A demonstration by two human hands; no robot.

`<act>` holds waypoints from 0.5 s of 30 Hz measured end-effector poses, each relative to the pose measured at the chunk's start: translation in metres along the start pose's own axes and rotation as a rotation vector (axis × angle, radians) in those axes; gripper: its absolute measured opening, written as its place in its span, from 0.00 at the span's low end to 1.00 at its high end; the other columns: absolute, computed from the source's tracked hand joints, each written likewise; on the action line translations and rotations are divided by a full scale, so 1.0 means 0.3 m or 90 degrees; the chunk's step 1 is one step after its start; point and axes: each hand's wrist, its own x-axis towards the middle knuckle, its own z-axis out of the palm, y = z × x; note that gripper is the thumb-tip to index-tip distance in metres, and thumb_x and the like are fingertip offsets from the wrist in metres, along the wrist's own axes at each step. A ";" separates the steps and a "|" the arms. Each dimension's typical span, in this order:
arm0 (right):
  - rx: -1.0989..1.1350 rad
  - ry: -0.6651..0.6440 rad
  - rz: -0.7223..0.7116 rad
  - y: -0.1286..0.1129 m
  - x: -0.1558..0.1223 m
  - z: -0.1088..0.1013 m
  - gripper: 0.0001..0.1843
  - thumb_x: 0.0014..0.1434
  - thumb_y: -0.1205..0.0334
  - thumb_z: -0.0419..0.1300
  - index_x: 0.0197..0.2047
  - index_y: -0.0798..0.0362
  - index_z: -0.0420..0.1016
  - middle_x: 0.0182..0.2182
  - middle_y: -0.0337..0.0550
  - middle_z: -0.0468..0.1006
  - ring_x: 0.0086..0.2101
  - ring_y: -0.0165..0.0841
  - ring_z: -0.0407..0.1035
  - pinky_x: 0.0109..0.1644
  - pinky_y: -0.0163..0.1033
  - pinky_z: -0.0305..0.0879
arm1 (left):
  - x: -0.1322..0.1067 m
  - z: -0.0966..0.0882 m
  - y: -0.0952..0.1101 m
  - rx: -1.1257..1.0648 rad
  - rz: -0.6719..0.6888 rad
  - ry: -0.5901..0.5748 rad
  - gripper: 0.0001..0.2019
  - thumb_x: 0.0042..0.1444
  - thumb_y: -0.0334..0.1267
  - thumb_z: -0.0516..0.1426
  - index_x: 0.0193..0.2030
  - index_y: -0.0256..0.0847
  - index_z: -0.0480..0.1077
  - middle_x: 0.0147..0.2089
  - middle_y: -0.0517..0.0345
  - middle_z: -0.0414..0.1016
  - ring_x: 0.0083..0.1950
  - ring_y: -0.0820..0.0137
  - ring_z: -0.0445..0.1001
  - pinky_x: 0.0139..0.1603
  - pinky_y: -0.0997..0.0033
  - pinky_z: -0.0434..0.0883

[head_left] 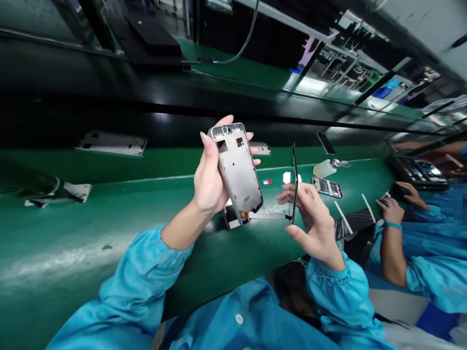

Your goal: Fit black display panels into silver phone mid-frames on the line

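My left hand [210, 181] is wrapped round a silver phone frame [239, 167], its bare metal inner face turned toward me. My right hand [313, 215] grips a thin dark phone screen [294, 184], seen edge-on, between thumb and fingers. A pale flex cable [270, 216] stretches from near the frame's lower end to the screen's lower end. Beneath the frame lies a dark and white flat part [230, 216], mostly hidden. Frame and screen are held apart above the green bench.
An opened phone [327, 187] and a white bottle with a metal top [324, 168] stand to the right. A small red-and-white piece [268, 182] lies mid-bench. Silver plates [113, 144] rest at the back. At far right, a co-worker's hands [392, 209] hold a dark object.
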 end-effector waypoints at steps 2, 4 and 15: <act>-0.003 0.011 -0.026 0.015 -0.005 0.005 0.42 0.72 0.44 0.70 0.84 0.32 0.64 0.67 0.55 0.71 0.61 0.56 0.77 0.62 0.68 0.81 | 0.002 -0.005 0.009 0.008 0.007 -0.016 0.34 0.76 0.69 0.54 0.77 0.51 0.69 0.61 0.49 0.84 0.54 0.57 0.88 0.51 0.59 0.87; -0.010 0.023 -0.038 0.019 -0.013 0.005 0.42 0.73 0.46 0.70 0.84 0.30 0.63 0.66 0.54 0.71 0.59 0.54 0.78 0.61 0.67 0.82 | 0.003 -0.006 0.018 0.017 0.023 -0.019 0.33 0.75 0.69 0.55 0.75 0.51 0.70 0.61 0.49 0.84 0.55 0.57 0.87 0.52 0.58 0.87; -0.029 -0.011 -0.048 -0.021 -0.028 -0.022 0.41 0.72 0.48 0.72 0.83 0.30 0.66 0.66 0.54 0.72 0.57 0.53 0.79 0.60 0.66 0.83 | -0.007 0.006 0.041 0.001 0.093 -0.045 0.26 0.73 0.64 0.62 0.64 0.48 0.75 0.57 0.51 0.85 0.51 0.59 0.87 0.55 0.53 0.88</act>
